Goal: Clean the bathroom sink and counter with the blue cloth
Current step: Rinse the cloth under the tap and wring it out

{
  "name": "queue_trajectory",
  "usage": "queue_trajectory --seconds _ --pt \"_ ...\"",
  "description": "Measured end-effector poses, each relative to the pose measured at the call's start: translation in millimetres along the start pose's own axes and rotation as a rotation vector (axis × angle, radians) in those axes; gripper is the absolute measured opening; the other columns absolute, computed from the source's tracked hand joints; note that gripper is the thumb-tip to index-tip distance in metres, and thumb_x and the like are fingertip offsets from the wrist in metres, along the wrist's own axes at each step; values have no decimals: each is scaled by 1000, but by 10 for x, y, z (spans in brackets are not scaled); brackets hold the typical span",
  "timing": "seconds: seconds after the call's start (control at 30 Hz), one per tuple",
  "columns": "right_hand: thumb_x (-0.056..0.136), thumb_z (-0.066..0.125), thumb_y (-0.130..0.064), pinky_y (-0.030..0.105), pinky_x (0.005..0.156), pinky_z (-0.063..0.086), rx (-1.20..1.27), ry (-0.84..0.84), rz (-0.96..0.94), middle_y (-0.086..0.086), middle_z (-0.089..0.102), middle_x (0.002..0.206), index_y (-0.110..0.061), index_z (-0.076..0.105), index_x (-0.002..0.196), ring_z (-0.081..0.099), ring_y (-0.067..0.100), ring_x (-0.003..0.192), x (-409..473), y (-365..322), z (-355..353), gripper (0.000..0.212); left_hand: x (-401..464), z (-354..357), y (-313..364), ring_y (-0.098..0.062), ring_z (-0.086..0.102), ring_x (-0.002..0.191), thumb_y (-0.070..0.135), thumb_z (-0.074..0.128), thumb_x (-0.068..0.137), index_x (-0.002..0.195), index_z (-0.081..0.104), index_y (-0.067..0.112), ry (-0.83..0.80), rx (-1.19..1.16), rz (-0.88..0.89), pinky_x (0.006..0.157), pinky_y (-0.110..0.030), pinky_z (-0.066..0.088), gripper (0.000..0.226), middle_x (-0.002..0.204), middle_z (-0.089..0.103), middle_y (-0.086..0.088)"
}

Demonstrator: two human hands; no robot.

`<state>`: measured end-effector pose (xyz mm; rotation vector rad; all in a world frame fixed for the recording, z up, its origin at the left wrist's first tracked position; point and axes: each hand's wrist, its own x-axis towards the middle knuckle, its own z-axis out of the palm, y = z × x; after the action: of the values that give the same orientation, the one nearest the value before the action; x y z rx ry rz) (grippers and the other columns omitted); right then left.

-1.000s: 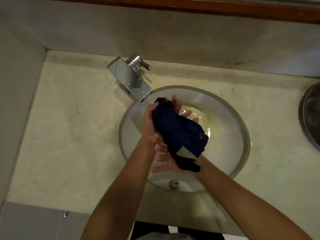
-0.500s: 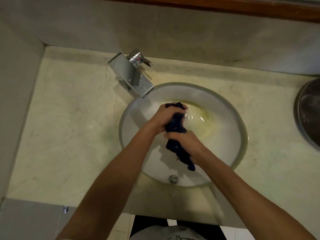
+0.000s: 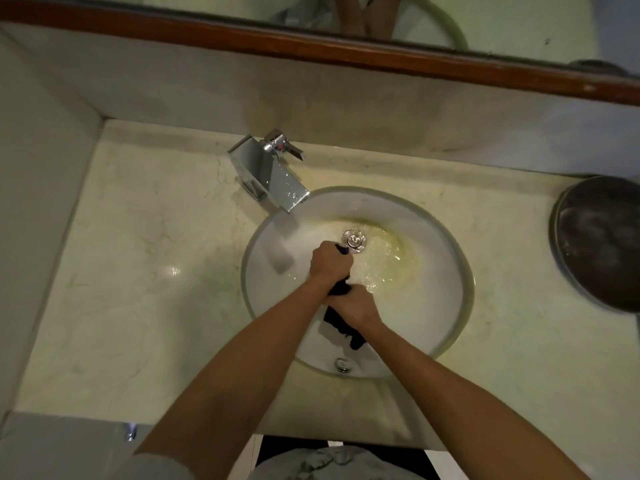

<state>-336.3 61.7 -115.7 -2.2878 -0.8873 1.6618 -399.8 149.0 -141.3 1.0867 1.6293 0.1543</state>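
The dark blue cloth (image 3: pixel 341 323) is twisted into a rope over the round white sink (image 3: pixel 446 271). My left hand (image 3: pixel 329 261) grips its far end close to the drain (image 3: pixel 354 240). My right hand (image 3: pixel 353 306) grips the middle of the cloth, nearer to me. A loose tail of cloth hangs below my right hand. Yellowish water lies in the basin around the drain. The pale marble counter (image 3: pixel 145 278) surrounds the sink.
A chrome faucet (image 3: pixel 270 174) stands at the sink's back left, its spout over the rim. A dark round metal dish (image 3: pixel 599 244) sits at the counter's right edge. A wood-framed mirror (image 3: pixel 311 46) runs along the back wall. An overflow hole (image 3: pixel 342 364) marks the sink's near wall.
Both hands went from holding the cloth spread loosely to gripping it tightly twisted. The camera view has tilted up, showing the mirror frame and the drain.
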Motion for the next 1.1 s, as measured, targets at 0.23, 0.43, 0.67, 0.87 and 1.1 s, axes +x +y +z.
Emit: queue_trajectory --seconds 0.23,0.43,0.67,0.87,1.1 --pt "72 87 -43 24 51 45 852 -770 207 6 58 81 -8 66 124 50 14 55 -337 60 -659 67 -407 -716 127 -28 64 95 13 73 84 135 51 4 -837 -970 -67 85 -39 57 56 104 63 -17" --pt "86 78 -34 52 96 52 1218 -1277 22 6 61 101 -15 41 140 64 23 94 -742 1 -566 68 -621 -716 145 -15 70 86 51 93 60 124 70 12 -750 -969 101 72 -28 57 78 100 73 -3" --pt "100 49 -8 15 55 51 1284 -1374 -198 5 67 121 -4 31 133 70 10 81 -1239 -147 -367 38 -970 -581 408 -25 73 87 7 86 67 105 58 7 -977 -1499 168 85 -45 60 48 94 70 -12" --pt "86 79 -40 20 34 28 743 -706 -74 7 59 80 -4 51 118 41 9 40 -1124 -401 -648 56 -609 -744 554 -9 59 62 28 66 95 115 69 10 -868 -932 94 67 -28 57 27 72 56 2" --pt "81 74 -27 30 50 48 -19 31 -42 5 67 66 -11 61 86 58 18 50 -98 -427 -143 21 81 -382 354 -33 73 72 22 67 81 82 68 -5 -45 -75 88 75 -46 63 27 76 73 -16"
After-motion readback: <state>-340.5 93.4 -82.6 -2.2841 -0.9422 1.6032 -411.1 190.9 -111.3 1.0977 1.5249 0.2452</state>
